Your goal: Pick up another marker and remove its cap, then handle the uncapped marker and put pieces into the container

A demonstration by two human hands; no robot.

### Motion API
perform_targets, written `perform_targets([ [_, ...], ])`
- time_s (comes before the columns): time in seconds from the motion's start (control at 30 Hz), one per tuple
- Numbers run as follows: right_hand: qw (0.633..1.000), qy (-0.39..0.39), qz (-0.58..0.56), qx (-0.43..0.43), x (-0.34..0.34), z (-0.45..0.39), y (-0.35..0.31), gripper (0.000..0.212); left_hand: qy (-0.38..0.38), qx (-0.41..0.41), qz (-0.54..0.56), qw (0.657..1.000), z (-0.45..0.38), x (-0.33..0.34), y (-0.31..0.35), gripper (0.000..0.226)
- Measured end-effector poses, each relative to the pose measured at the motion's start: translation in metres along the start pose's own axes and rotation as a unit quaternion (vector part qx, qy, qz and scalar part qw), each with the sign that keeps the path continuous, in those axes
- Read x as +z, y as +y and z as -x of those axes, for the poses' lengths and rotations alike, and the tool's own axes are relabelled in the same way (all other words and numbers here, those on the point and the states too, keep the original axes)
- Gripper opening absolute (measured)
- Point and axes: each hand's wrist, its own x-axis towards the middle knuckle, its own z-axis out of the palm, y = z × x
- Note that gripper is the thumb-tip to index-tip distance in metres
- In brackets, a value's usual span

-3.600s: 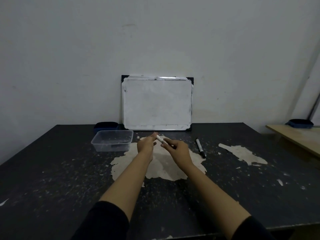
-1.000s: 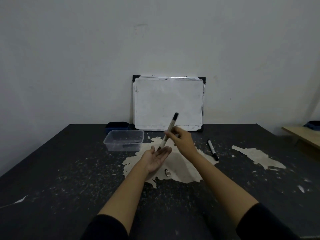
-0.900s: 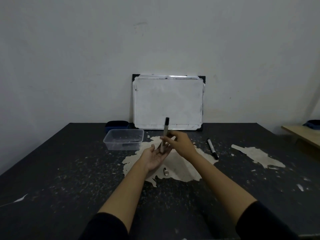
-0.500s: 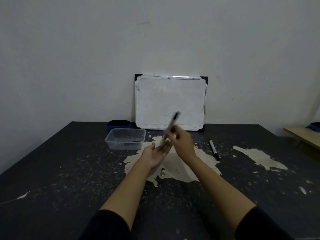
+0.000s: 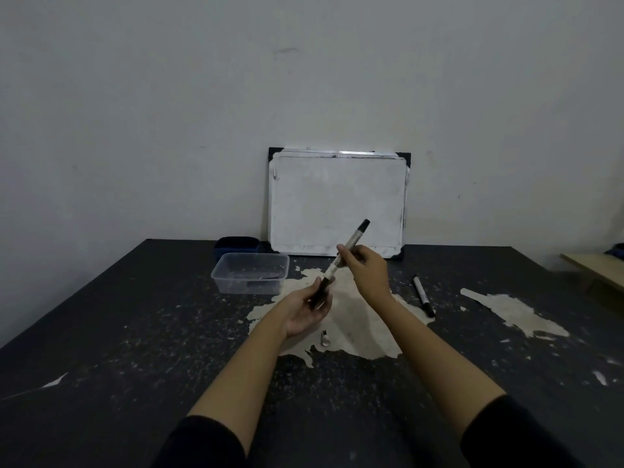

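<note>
Two hands meet over the pale worn patch (image 5: 354, 319) of a dark table (image 5: 135, 332); the right hand (image 5: 366, 270) pinches a marker (image 5: 341, 263) around its middle with curled fingers and thumb, the pen tilted so its dark upper end points up and away toward the wall; the left hand (image 5: 305, 310) lies palm up just below and nearer the person, its fingers curled round the marker's dark lower end, which rests in the palm; both hands hold the same pen, raised off the table.

Just below the left hand, on the pale patch, lies a small light cap-like piece (image 5: 325, 340); what it is I cannot tell for sure. Beyond the left hand and a little to its left stands a clear plastic container (image 5: 251, 276), with a dark blue tub (image 5: 236, 244) touching or just behind it; which of the two, the view does not settle. To the right of the right hand, apart from it, a second marker (image 5: 423, 296) lies flat on the table. Beyond both hands a whiteboard (image 5: 337, 202) leans upright against the wall, its surface smudged; the held marker's upper end shows in front of its lower part. Farther right of the right hand another pale patch (image 5: 513, 312) marks the tabletop.
</note>
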Motion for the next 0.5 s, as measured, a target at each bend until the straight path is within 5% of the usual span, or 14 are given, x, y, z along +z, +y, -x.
perform_targets([
  [0.2,0.99,0.008,-0.034,0.134,0.003,-0.002,0.004,0.05,0.026,-0.039,-0.197,0.979,0.013,-0.016,0.014,0.023],
  [0.33,0.958,-0.008,-0.088,0.274,0.009,-0.005,0.003,0.046,0.058,-0.011,-0.231,0.971,0.022,-0.021,0.034,0.021],
  [0.5,0.915,-0.082,-0.139,0.37,0.013,-0.002,0.002,0.046,0.216,0.111,-0.345,0.907,0.026,-0.027,0.068,0.031],
])
